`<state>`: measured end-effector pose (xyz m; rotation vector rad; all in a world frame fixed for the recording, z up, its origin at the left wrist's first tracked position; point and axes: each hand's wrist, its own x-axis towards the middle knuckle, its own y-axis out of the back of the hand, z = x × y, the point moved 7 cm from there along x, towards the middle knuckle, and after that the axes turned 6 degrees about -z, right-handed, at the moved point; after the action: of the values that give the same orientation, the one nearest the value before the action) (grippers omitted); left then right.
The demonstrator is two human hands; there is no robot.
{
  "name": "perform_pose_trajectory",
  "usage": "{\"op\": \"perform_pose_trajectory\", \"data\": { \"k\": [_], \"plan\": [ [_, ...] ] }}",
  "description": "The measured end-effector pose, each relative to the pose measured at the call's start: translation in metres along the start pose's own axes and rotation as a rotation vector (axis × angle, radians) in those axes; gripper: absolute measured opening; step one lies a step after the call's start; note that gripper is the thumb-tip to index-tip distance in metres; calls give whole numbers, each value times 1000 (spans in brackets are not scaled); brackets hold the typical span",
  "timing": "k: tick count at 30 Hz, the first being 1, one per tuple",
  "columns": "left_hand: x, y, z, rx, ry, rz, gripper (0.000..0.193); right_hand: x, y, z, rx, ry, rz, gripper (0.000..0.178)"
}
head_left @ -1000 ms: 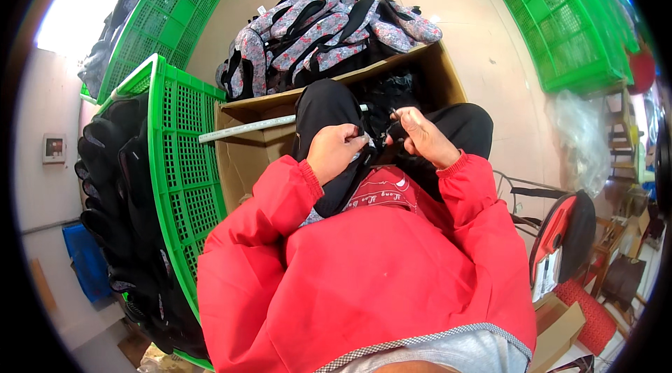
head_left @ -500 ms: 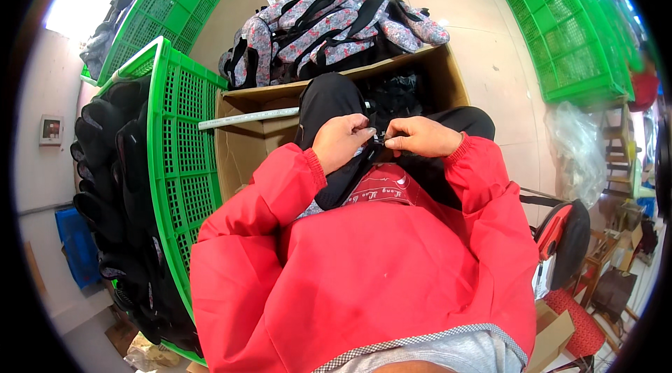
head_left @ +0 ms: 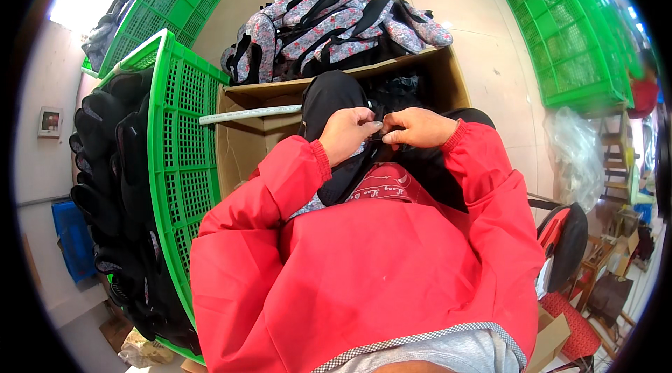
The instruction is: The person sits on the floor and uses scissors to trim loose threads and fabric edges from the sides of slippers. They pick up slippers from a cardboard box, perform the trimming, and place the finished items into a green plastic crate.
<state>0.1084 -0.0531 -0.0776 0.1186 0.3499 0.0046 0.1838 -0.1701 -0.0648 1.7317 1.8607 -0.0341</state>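
Observation:
Over my lap, my left hand (head_left: 346, 136) and my right hand (head_left: 416, 128) meet almost fingertip to fingertip. Both are closed in a pinch around something small and black, mostly covered by the fingers, whose kind I cannot make out. Dark cloth of my trouser leg (head_left: 333, 96) lies just behind and below the fingers, so the held piece blends into it. Between my knees stands an open cardboard box (head_left: 241, 148) with shiny black items (head_left: 400, 86) inside. Beyond its far side lies a heap of grey, flower-patterned padded pieces with black parts (head_left: 336, 19).
A pale measuring stick (head_left: 252, 115) lies across the box's left part. At my left, a green crate (head_left: 183, 121) holds black padded pieces (head_left: 129, 142). More green crates (head_left: 171, 2) (head_left: 560, 30) stand far left and far right. Clear plastic (head_left: 577, 152) hangs on the right.
Both hands stay together over my lap with only small shifts. My right fingers are more bunched, and the left hand has risen slightly. The whole view has tilted a little.

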Motion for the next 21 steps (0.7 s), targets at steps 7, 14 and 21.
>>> {"op": "perform_pose_trajectory", "data": {
  "k": [7,14,21],
  "plan": [
    [8,-4,-13,-170,65,-39,13,3,-8,14,410,25,-118,17],
    [14,-5,-23,-159,74,-51,10,6,-11,21,458,7,-143,14],
    [11,-6,-16,-179,90,-40,11,5,-14,28,537,-14,-155,13]
  ]
}}
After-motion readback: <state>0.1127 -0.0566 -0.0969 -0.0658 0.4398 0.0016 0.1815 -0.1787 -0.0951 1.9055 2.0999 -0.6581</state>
